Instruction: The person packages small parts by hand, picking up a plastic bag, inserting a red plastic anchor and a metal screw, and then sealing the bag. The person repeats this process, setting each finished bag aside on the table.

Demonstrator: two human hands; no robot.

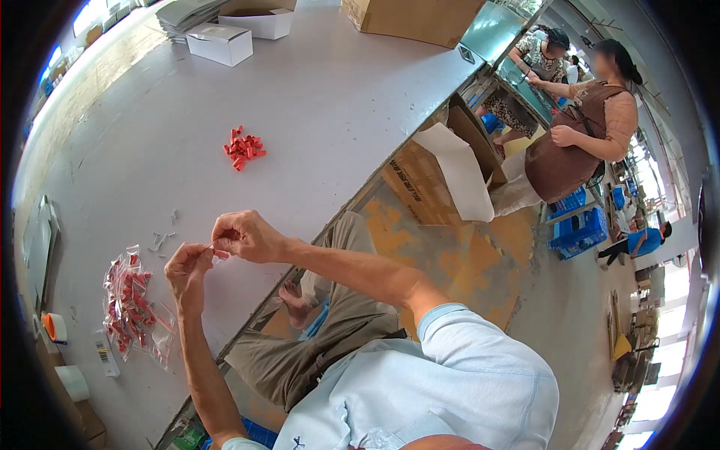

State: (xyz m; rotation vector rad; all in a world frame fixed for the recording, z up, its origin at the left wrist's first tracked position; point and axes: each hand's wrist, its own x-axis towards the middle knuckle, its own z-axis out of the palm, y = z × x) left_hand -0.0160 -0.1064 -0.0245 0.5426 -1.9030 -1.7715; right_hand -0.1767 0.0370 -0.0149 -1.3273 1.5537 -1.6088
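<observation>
My left hand (187, 271) and my right hand (246, 236) meet over the near part of the grey table (315, 112), both with fingers pinched. Between and just below the fingertips shows a small red piece (220, 254); whether it sits in a clear bag is too small to tell. Beside my left hand lies a heap of clear plastic bags (131, 304) with red pieces inside. A few small silvery pieces (160, 241) lie just beyond that hand. Farther out is a loose pile of red tube-like pieces (241, 148).
White boxes (220, 45) and a brown carton (409, 19) stand at the far edge. A tape roll (54, 328) lies at left. An open carton (431, 176) stands on the floor by the table's right edge. Two people (581, 127) work beyond it.
</observation>
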